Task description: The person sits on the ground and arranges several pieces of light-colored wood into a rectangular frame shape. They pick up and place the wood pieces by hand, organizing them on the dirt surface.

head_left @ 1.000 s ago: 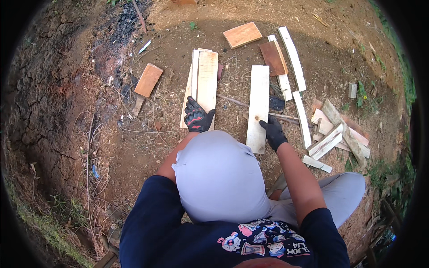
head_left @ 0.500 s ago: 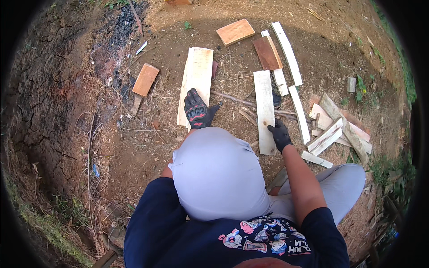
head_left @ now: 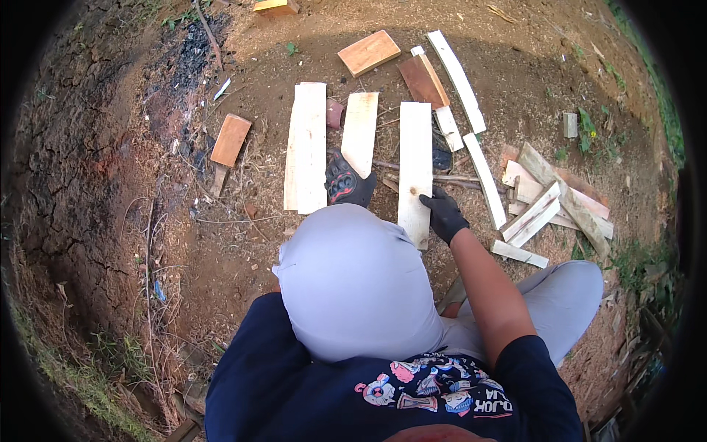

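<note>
My left hand (head_left: 347, 182), in a black glove with red trim, grips the lower end of a short pale board (head_left: 360, 129) with a slanted end. The board covers part of its fingers. Just left of it, a wider pair of pale boards (head_left: 309, 147) lies on the ground, one overlapping the other. My right hand (head_left: 445, 215), also in a black glove, is closed on the right edge of a longer pale board (head_left: 415, 162) with a dark knot, its thumb on the top face. This board stands roughly parallel to the short one, with a gap between them.
Reddish wood blocks lie at the left (head_left: 230, 140), the far middle (head_left: 369, 53) and beside a brown block (head_left: 423, 79). Long narrow strips (head_left: 457, 77) lie to the right, near a heap of offcuts (head_left: 563, 199). A stick (head_left: 456, 177) crosses behind the right board.
My left hand was spread flat on the pale boards at left; now it holds a short board, parted from them to the right. My right hand keeps its grip on the longer board.
</note>
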Tool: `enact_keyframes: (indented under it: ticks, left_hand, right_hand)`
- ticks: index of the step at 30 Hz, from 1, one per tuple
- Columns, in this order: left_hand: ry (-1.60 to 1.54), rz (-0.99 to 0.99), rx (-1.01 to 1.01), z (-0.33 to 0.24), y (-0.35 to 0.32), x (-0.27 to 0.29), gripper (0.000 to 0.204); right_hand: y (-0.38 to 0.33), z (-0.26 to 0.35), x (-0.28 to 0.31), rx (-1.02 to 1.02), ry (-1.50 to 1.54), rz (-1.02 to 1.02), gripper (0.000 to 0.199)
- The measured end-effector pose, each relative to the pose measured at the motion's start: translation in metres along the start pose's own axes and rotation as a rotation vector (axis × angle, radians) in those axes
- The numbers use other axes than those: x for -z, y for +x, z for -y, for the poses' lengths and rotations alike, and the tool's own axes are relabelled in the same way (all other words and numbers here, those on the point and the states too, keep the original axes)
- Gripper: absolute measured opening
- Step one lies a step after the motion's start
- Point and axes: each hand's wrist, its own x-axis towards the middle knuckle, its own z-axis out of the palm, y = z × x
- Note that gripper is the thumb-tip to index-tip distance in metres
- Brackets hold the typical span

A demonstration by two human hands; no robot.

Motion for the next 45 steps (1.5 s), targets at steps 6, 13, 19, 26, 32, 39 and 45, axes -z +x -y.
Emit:
enact_keyframes:
  ticks: [6, 13, 19, 26, 32, 39, 45]
  left_hand:
    - [0.002, 0.125, -0.144, 0.005, 0.001, -0.021, 0.139]
    - [-0.263, 0.205, -0.043, 0.050, 0.041, -0.028, 0.084]
    - [-0.672, 0.155, -0.047, 0.062, 0.049, -0.030, 0.055]
    - [-0.627, 0.242, -0.119, 0.067, 0.080, -0.029, 0.050]
    - [-0.478, 0.204, -0.064, 0.058, 0.072, -0.023, 0.051]
    - [-0.504, 0.119, -0.036, 0.062, 0.064, -0.028, 0.046]
    - [-0.437, 0.104, -0.032, 0.054, 0.066, -0.033, 0.059]
  right_hand:
    - [0.011, 0.030, -0.046, 0.069, -0.781, -0.239, 0.072]
    - [0.026, -0.001, -0.021, -0.014, -0.930, -0.183, 0.058]
    - [0.050, -0.042, -0.008, 0.074, -0.513, -0.053, 0.041]
    - [0.058, -0.011, -0.055, 0.065, -0.617, -0.049, 0.041]
    - [0.079, -0.016, -0.038, 0.077, -0.689, -0.098, 0.043]
    - [0.079, -0.041, -0.026, -0.033, -0.649, -0.152, 0.039]
    - [0.069, -0.017, -0.028, -0.057, -0.940, -0.139, 0.053]
